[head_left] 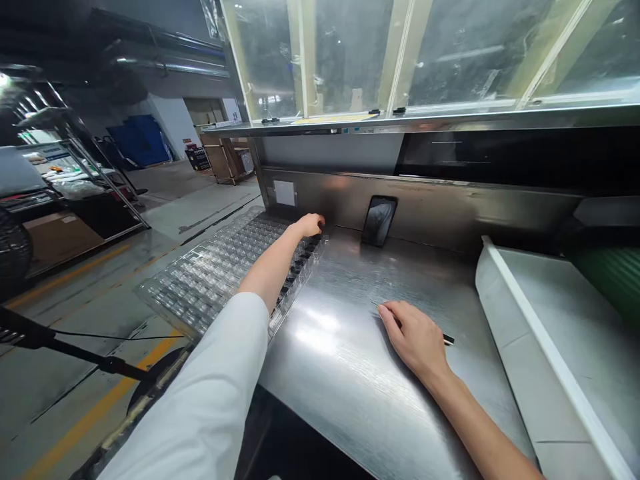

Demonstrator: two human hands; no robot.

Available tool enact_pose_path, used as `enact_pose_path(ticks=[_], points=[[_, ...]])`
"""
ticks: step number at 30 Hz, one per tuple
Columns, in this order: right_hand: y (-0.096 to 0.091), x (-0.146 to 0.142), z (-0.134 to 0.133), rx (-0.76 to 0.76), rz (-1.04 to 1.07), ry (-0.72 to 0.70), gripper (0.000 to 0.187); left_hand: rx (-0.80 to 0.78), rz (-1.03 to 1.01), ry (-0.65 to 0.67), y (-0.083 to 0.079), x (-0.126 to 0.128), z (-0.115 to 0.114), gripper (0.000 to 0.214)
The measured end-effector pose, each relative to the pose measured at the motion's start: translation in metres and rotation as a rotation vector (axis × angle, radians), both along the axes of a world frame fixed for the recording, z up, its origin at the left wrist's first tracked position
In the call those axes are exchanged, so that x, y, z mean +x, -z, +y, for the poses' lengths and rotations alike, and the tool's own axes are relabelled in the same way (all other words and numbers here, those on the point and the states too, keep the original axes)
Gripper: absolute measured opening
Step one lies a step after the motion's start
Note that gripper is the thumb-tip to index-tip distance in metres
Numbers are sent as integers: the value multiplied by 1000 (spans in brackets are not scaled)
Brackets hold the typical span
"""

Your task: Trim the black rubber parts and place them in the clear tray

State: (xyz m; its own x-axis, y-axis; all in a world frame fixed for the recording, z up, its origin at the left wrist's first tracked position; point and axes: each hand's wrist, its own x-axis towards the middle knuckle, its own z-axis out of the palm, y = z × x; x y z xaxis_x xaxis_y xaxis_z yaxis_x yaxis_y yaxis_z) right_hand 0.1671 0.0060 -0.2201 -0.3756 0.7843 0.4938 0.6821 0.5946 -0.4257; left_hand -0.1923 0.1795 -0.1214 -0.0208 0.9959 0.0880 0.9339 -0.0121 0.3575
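My left hand (309,225) reaches out over the far right corner of a clear plastic tray (215,263) with rows of small pockets. Its fingers are curled together, and whatever they may pinch is hidden. Dark small pieces (296,270) sit in the pockets along the tray's right side. Low over the steel bench, my right hand (413,333) is closed around a thin tool (449,339). A fine tip pokes out past the thumb and a dark end shows behind the hand; the rest is covered by the fingers.
A phone (380,220) leans against the bench's steel back wall. To the right stands a white bin (530,340). A shelf edge (425,121) with clear panels runs overhead. The tray overhangs the left edge of the steel bench (345,373); a black stand arm (75,353) is at left.
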Motion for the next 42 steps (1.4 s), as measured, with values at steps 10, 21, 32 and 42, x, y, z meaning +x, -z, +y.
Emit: enact_pose_path(ticks=[10,21,32,42], points=[[4,-3,0,70,-2,-11,51,140,-65,0,-38,-3,-30,41],[-20,-8,-7,-58,-282,138,23,436,-676,273,-56,140,-122,27],[-17,10,1,11,-334,235,27,304,-908,100,62,240,-166,22],[-1,16,13,88,-321,232,29,209,-734,227,77,227,-175,25]])
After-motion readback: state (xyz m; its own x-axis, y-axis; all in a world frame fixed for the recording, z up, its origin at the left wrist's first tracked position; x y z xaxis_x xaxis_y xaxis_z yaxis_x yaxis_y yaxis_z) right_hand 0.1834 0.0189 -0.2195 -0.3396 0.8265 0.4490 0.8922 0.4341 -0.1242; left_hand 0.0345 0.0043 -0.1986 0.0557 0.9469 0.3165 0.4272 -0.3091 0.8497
